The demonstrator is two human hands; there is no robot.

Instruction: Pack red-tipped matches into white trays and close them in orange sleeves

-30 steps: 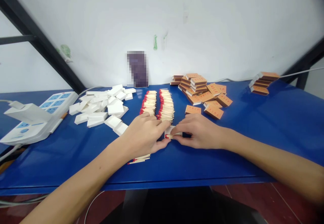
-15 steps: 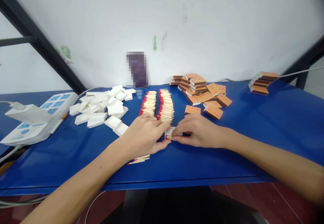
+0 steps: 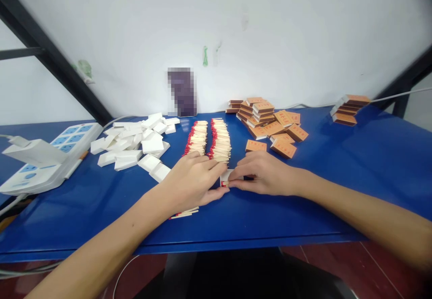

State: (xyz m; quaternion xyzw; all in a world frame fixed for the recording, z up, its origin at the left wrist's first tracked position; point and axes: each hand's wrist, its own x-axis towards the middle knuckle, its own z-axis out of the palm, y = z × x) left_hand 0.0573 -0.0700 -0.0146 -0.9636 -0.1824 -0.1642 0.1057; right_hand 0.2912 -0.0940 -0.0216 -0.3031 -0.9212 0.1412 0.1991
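A small white matchbox tray (image 3: 227, 175) lies on the blue table between my hands, with a few red-tipped matches (image 3: 225, 183) inside. My left hand (image 3: 194, 179) grips the tray's left end between thumb and fingers. At the tray's right side, my right hand (image 3: 259, 173) has its fingers pinched on the matches in it; the fingertips partly cover them. Two long rows of matches, the left row (image 3: 197, 138) and the right row (image 3: 220, 141), run away from me just beyond the tray. More loose matches (image 3: 185, 213) stick out from under my left hand.
White trays (image 3: 126, 139) are heaped at the left. Orange matchboxes (image 3: 266, 119) are piled at the back right, with another stack (image 3: 351, 110) farther right. A power strip (image 3: 50, 159) with a plugged-in adapter is at far left. A pixelated dark object (image 3: 183, 92) leans on the wall.
Almost nothing differs. The whole view has shifted slightly, and both hands keep the same hold at the tray.
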